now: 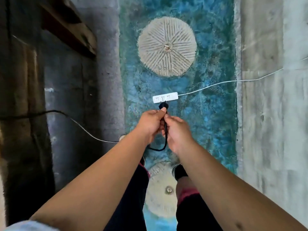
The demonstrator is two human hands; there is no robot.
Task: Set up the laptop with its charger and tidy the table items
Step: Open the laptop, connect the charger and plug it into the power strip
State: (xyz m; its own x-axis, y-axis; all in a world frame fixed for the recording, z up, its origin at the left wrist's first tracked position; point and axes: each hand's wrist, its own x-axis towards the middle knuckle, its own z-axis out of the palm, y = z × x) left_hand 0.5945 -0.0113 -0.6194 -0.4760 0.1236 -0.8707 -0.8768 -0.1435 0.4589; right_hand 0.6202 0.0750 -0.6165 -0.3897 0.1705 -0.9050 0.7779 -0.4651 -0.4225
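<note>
I look straight down at a blue-green floor. A white power strip (165, 97) lies on it, with its white cord (216, 83) running off to the right. My left hand (150, 124) pinches a black charger plug (163, 105) just below the strip's near edge, prongs toward the sockets. My right hand (177, 132) grips the black charger cable (165, 137) right behind the plug. The cable loops down under my hands and leads off to the left.
Two round ribbed stone discs are set in the floor, one beyond the strip (167, 46) and one between my feet (162, 189). A dark wooden structure (25, 97) stands on the left. A pale concrete strip (273, 105) runs along the right.
</note>
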